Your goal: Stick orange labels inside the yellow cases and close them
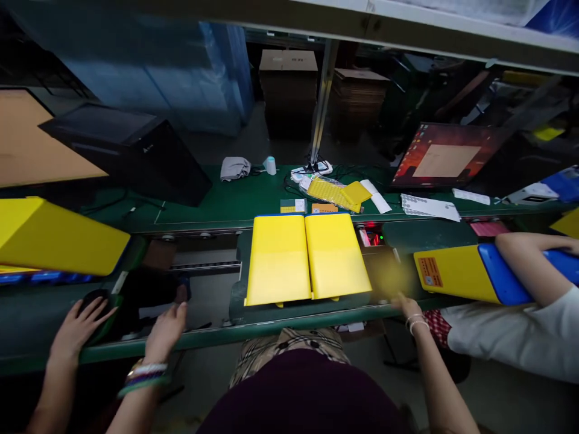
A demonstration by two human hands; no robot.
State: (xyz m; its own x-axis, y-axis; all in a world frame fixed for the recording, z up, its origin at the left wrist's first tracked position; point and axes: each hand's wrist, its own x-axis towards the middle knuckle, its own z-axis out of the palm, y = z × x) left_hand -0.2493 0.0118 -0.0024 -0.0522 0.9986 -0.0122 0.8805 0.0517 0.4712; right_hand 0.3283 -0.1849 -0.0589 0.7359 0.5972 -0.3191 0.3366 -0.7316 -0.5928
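Two yellow cases point(277, 259) lie side by side on a dark pad point(239, 307) along the green table point(244, 199). They look stiff, smooth and fairly light, best held by their outer long edges. Just beyond their right side, the right hand point(404, 306) seems to pinch a blurred yellow piece point(389, 274), probably light. I cannot tell the left hand's point(163, 328) grip. The front rail point(253, 331) runs close below the cases; leftward, a recessed track point(205, 267) offers room but no flat support.

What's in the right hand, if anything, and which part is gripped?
The right hand appears to pinch a yellow piece by its near edge, at the fingertips. Motion blur hides what it is.
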